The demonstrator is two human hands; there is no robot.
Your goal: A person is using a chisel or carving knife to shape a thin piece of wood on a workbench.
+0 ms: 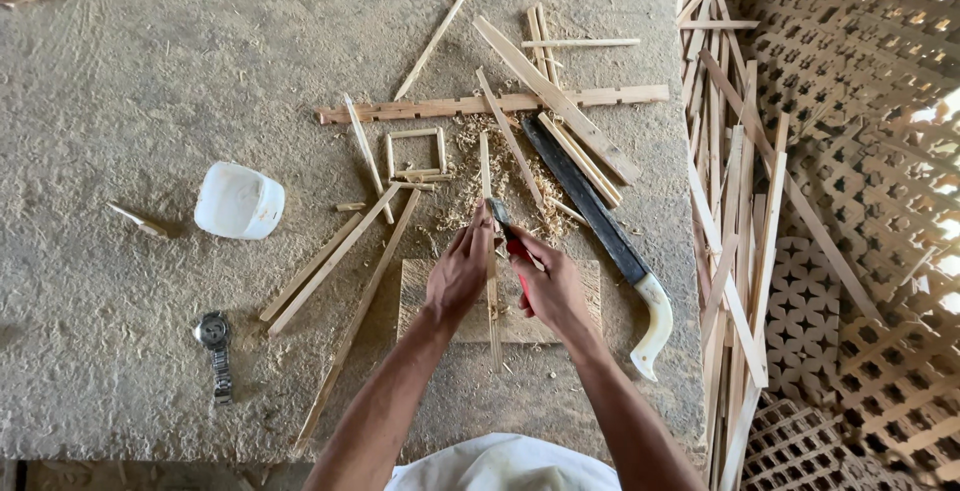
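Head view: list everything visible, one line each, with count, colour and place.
Thin wood strip: one, pale, upright on the board, under both hands.
Board: one, tan, near edge.
Red-handled blade: one, in the right hand.
Saw: one, dark blade, white handle, right of board.
Notched slat: one, pale, lying across the far side.
Loose strips: many, pale, scattered.
Small frame: one, pale, centre.
Tub: one, white, left.
Wristwatch: one, metal, near left.
Lattice panels: several, tan, right.
Hands: left hand, right hand.
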